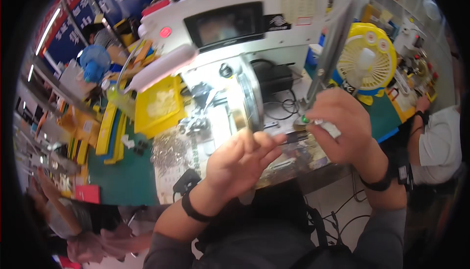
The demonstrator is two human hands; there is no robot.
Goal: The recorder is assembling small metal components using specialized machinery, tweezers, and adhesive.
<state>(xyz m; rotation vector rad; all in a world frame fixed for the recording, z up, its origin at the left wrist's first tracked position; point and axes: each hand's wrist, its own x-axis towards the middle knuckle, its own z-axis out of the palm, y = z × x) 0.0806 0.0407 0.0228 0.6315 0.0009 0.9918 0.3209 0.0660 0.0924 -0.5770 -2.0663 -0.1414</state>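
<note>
In front of a white bench machine, my left hand is raised with the palm turned up. Its fingers point right, loosely bent and apart, and I see nothing held in them. They are close to the machine's bright-lit round wheel-like part; whether they touch it I cannot tell. To the right, my right hand is closed in a pinch around a small white piece. A round green tip shows at its fingertips; whether it belongs to the white piece is unclear.
A dark screen sits on the machine, with a tube lamp at its left. A yellow tray holds pale pieces above a heap of small metal parts. A yellow fan stands right, near another person's arm.
</note>
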